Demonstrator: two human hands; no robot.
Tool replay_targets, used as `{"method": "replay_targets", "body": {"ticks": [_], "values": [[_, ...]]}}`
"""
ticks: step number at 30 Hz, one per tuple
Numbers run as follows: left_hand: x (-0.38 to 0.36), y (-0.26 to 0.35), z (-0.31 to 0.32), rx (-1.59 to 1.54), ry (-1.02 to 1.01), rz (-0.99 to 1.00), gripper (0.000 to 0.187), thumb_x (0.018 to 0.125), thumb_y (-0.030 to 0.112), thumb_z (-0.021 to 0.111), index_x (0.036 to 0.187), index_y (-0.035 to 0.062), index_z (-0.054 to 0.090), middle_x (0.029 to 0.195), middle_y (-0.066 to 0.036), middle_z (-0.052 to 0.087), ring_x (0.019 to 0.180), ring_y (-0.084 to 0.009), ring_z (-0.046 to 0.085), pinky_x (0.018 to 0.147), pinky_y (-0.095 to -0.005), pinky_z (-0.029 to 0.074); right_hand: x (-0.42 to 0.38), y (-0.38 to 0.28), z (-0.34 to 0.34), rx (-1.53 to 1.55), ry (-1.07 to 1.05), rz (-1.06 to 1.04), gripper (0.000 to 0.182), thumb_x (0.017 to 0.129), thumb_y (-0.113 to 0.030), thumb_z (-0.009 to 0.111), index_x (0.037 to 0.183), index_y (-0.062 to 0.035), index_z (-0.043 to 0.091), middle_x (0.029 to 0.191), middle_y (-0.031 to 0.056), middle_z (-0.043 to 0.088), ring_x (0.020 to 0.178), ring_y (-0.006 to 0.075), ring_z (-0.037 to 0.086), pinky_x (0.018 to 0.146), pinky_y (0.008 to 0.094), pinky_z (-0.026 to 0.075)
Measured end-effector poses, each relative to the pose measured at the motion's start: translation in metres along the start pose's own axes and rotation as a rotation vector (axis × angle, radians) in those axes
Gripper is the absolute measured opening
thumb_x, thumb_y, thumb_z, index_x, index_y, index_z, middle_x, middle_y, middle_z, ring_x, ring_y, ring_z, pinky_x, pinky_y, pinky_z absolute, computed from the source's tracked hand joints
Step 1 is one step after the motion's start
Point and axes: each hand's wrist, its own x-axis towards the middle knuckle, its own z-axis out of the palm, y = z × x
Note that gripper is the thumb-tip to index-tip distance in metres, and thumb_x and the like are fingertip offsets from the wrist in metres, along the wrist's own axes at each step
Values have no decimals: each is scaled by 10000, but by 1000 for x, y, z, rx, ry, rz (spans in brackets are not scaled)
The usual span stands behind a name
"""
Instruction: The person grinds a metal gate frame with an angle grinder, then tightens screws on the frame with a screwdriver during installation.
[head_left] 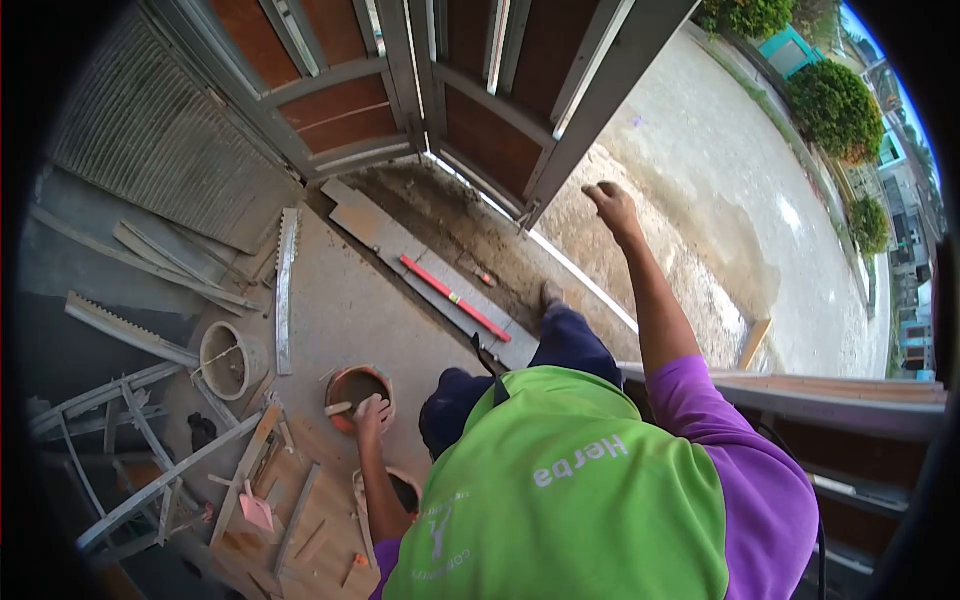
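While your left hand (372,413) curls at orange bucket's (392,402) rim beside pale handle (340,408), grip on it unclear, right hand (612,208) hangs near gate (580,110) edge, fingers bent; can't tell if pinching. Floor (335,290) open between metal strip (286,290) and board (400,240). Red level (455,298) lies along board. Grey bucket (209,350): grey residue inside. Lower bucket (362,490): dark inside, contents unclear.

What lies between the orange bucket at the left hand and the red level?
From the bucket, bare floor, then the near edge of the grey boards under the red level; head view.
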Motion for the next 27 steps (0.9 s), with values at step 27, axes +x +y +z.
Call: {"method": "replay_targets", "body": {"ticks": [27], "values": [[-58,210,326,324,-357,348,469,998,324,622,1313,-23,598,1208,-142,680,1107,-213,654,925,-358,541,182,-41,-76,167,5,-275,440,804,-398,760,995,-2,769,864,148,754,831,253,710,774,370,531]]}}
